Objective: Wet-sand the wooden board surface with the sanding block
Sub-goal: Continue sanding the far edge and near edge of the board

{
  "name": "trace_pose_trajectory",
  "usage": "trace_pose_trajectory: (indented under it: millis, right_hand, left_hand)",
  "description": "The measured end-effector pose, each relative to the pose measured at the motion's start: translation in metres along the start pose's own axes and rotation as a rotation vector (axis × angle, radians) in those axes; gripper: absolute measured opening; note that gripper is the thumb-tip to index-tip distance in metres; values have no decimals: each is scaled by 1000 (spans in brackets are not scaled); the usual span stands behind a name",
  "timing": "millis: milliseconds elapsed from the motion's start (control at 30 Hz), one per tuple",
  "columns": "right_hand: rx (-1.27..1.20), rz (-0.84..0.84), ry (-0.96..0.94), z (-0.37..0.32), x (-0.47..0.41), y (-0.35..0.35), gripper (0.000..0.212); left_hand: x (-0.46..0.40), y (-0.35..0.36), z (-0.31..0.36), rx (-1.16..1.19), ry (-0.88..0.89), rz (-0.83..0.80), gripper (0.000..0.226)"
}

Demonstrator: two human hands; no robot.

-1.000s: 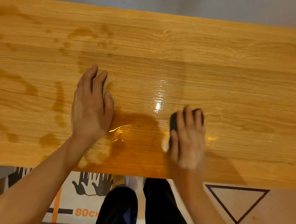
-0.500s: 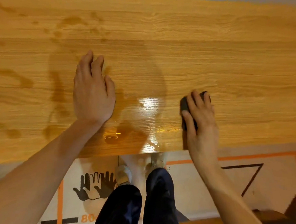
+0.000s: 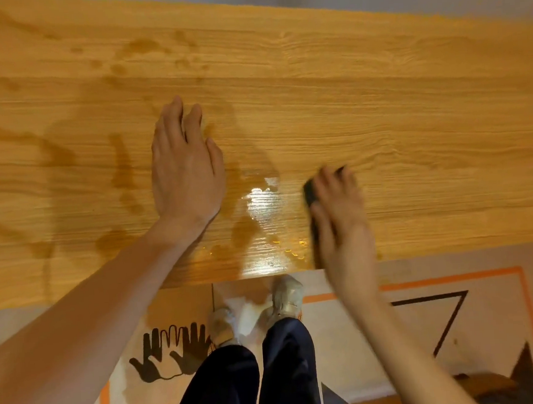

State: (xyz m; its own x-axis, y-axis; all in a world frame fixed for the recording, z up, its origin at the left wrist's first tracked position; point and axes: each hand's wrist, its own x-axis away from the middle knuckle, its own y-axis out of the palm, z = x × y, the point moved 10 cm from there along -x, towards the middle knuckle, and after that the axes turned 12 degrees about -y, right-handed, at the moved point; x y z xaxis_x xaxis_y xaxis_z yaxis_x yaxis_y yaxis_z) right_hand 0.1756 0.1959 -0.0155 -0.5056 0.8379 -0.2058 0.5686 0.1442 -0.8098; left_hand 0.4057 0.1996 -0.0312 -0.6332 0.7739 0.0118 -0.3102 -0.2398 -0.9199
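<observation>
A long orange-brown wooden board with wet patches and a glossy puddle is seen. The left hand is laid flat on it, fingers straight. The small dark sanding block is gripped under the blurred right hand near the front edge.

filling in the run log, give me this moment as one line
step: wet-sanding | left hand: flat on wooden board | right hand: grips sanding block near front edge | surface: wet patch between hands
</observation>
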Motion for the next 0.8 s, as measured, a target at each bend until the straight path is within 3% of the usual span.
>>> trace_pose_trajectory:
  millis: [67, 167, 300, 367, 433, 533, 600, 667, 800]
  right_hand:
    - [-44, -165, -178, -40, 36, 19, 39]
    - [-53, -325, -306, -32, 17, 19, 39]
    - [31, -59, 11, 23, -61, -7, 38]
    - [24, 29, 114, 18, -62, -2, 37]
    - [-2, 2, 16, -20, -32, 17, 35]
    - [-11, -194, -262, -81, 27, 41, 37]
    - [-8, -310, -377, -80, 21, 42, 38]
    - [-4, -309, -303, -56, -16, 37, 38]
    - [-2, -106, 7, -11, -86, 24, 37]
  left_hand:
    - [0, -1, 0, 5, -6, 2, 48]
    - [0, 0, 1, 11, -8, -18, 49]
    - [0, 2, -2, 43, 1, -57, 51]
    - [0, 1, -3, 84, 44, -115, 53]
    - [4, -1, -5, 100, 123, -176, 55]
    - [22, -10, -17, 53, 228, -216, 57]
    - [38, -15, -32, 21, 243, -228, 58]
    - [54, -18, -47, 14, 239, -227, 57]
    - [68, -17, -60, -7, 199, -211, 58]
